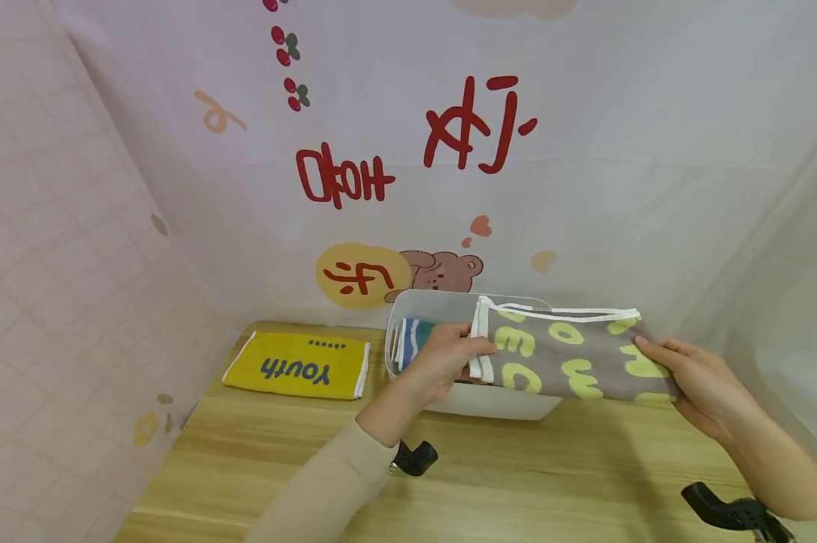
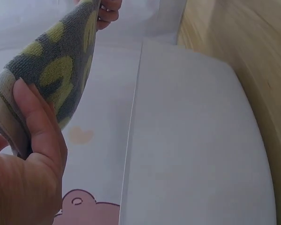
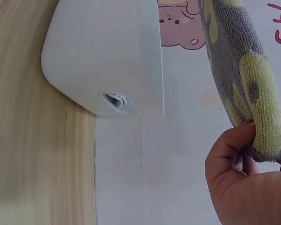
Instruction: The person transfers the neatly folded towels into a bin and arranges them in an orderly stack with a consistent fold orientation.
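Observation:
A folded grey towel point(image 1: 551, 354) with yellow-green letters and white edging is stretched between both hands, above the front right part of a white plastic bin point(image 1: 496, 406). My left hand point(image 1: 442, 358) pinches its white-edged left end, thumb on top, also seen in the left wrist view. At the other end, my right hand point(image 1: 703, 385) grips the folded grey edge between thumb and fingers. Inside the bin, a blue and white striped towel point(image 1: 415, 339) shows at the left; the grey towel hides much of the rest.
A folded yellow towel point(image 1: 296, 366) with the word Youth lies on the wooden table point(image 1: 299, 460), left of the bin. Behind the table hangs a white printed cloth point(image 1: 259, 219) with red characters and a bear. Side walls of cloth stand left and right.

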### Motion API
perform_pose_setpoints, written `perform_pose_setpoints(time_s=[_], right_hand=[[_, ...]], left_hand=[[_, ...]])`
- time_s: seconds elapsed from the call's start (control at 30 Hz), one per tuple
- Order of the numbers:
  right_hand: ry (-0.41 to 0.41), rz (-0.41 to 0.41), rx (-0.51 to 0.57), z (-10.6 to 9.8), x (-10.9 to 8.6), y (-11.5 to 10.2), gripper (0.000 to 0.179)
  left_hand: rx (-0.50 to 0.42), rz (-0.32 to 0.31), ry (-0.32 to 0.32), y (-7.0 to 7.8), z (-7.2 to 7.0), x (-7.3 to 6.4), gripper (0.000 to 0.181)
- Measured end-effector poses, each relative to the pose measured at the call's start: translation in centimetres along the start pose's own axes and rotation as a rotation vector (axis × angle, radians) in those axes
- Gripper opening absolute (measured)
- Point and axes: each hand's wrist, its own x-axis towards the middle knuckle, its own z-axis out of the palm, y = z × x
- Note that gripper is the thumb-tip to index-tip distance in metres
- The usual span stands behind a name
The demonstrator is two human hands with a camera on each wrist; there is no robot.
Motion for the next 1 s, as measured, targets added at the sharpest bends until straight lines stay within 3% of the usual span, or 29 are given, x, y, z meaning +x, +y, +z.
perform_pose_setpoints(time_s=[0.37,0.57,0.83,1.0], right_hand=[[-0.070,-0.031,0.035,2.0,1.9,-1.0,0.025],[-0.073,-0.002,0.035,3.3,3.2,-1.5,0.034],[-0.061,-0.029,0.095,5.3,4.4,-1.7,0.018],[-0.040,-0.018,0.079,6.3,5.3,-1.4,0.030]], left_hand=[[0.071,-0.008,0.010,0.9,-2.7,0.5,0.036],[0.100,-0.007,0.028,1.4,-4.1,0.6,0.041],[0.105,-0.012,0.063,1.4,-5.8,1.1,0.042],[0.122,-0.025,0.092,1.2,-6.7,1.4,0.042]])
